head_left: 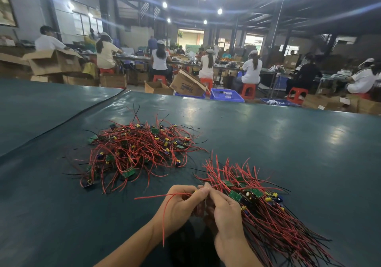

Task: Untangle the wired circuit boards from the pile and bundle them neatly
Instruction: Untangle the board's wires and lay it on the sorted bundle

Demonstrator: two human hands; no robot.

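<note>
View: the head camera, looking down over the hands and across the hall.
Bench (268, 135): a wide dark green top, glossy under the ceiling lamps, running from the near edge out to a far edge with the hall beyond it.
Pile (136, 149): a loose tangle of red and black wires with small green boards and yellow parts, lying left of the bench's middle, well apart from the hands.
Bundle (266, 213): sorted boards lying with their wires roughly one way, fanned toward the near right corner. It sits just beside the right hand, and I cannot tell whether they touch.
Wired board (195, 192): held up between both hands near the near edge. Only a yellow part shows. One red wire trails left and another loops down toward the near edge.
Left hand (179, 207): fingers (183, 189) curled narrow, pinching the wired board where its red wires leave it.
Right hand (224, 211): fingers (208, 190) drawn together, pinching the same piece from the other side, tips touching the left hand's.
Beyond the far edge: workers (159, 57) seated on red stools (248, 90) at long tables, with cardboard boxes (186, 84) and blue crates (226, 95) on the floor.
</note>
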